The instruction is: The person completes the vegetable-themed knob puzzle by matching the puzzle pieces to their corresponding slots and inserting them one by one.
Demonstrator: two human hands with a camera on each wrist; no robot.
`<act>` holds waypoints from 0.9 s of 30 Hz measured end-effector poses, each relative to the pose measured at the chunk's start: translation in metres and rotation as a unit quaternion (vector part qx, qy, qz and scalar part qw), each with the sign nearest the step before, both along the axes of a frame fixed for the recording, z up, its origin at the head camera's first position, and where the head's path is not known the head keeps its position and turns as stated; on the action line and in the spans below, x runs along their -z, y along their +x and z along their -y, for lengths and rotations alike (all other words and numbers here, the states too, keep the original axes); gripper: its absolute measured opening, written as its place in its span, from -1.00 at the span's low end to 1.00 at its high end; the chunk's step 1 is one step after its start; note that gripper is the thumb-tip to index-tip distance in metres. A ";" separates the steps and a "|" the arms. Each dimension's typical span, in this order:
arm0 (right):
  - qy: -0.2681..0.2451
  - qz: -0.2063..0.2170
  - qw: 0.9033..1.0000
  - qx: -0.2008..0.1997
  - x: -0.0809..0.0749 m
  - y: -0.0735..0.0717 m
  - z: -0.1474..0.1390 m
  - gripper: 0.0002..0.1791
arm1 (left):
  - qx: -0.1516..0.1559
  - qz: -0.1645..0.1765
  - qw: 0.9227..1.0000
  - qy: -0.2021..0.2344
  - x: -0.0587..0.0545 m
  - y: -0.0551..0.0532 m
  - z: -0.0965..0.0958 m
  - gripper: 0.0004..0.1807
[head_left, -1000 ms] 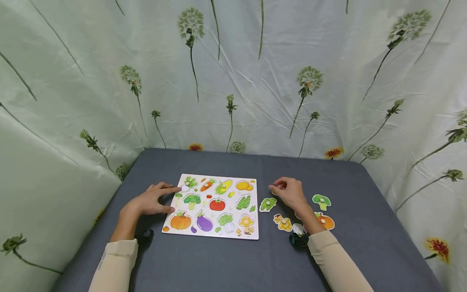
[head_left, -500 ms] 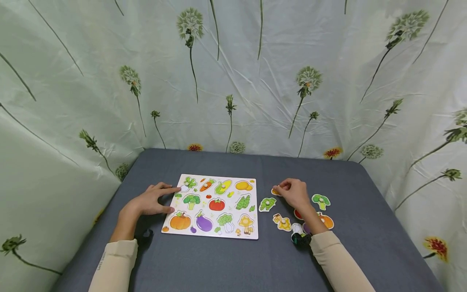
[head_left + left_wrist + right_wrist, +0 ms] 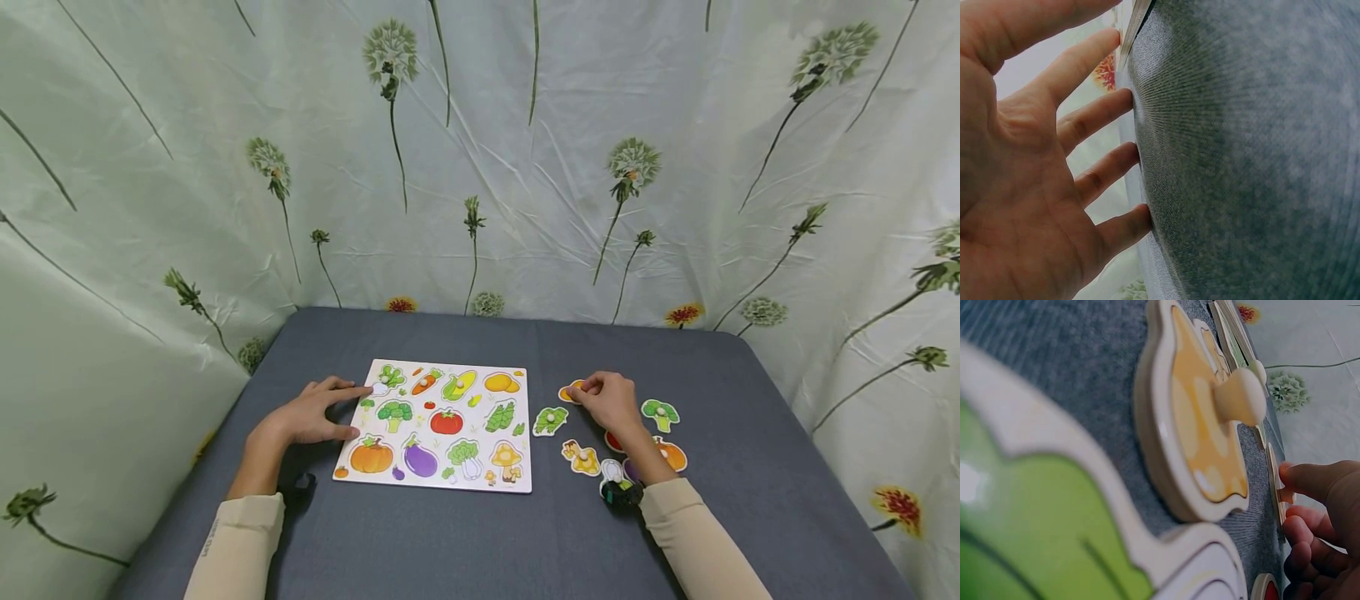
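Note:
My left hand [image 3: 307, 412] rests at the left edge of a white vegetable puzzle board [image 3: 427, 483], fingers spread and fairly straight. In the left wrist view, the fingertips [image 3: 1124, 99] reach the grey cloth beside the board's edge. To the right of the board, my right hand [image 3: 611, 402] pinches the small knob of an orange-yellow puzzle piece [image 3: 566, 394] between thumb and fingers. That piece lies on the cloth, seen edge-on in the right wrist view. Carrot and corn pieces with knobs [image 3: 461, 384] sit in the board, as does a white-and-green piece [image 3: 380, 387] at its upper left.
Loose pieces lie near my right hand: pea pod [image 3: 551, 421], mushroom [image 3: 581, 457], broccoli [image 3: 661, 414], pumpkin [image 3: 671, 455] and a white-and-green vegetable [image 3: 611, 472]. Red and purple pieces are partly hidden under my wrist. A flowered curtain [image 3: 480, 167] hangs behind the table.
My right hand has drifted slightly right and nearer to me, its fingers now on the orange-yellow piece's knob. More of that piece shows. My left hand has stayed put.

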State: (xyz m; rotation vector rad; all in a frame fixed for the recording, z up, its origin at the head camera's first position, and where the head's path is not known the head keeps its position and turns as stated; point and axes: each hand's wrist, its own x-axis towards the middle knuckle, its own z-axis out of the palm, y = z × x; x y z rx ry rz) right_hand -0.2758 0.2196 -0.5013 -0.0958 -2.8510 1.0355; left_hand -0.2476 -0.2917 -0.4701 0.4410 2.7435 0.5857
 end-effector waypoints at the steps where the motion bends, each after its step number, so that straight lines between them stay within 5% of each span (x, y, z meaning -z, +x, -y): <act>1: -0.001 0.002 1.000 0.002 0.000 0.000 0.000 -0.68 | -0.002 0.001 1.000 0.000 0.000 0.000 0.000 -0.10; 27: 0.016 -0.013 0.998 -0.052 -0.002 -0.001 -0.003 -0.80 | -0.003 0.003 1.000 0.002 0.003 -0.002 0.000 -0.10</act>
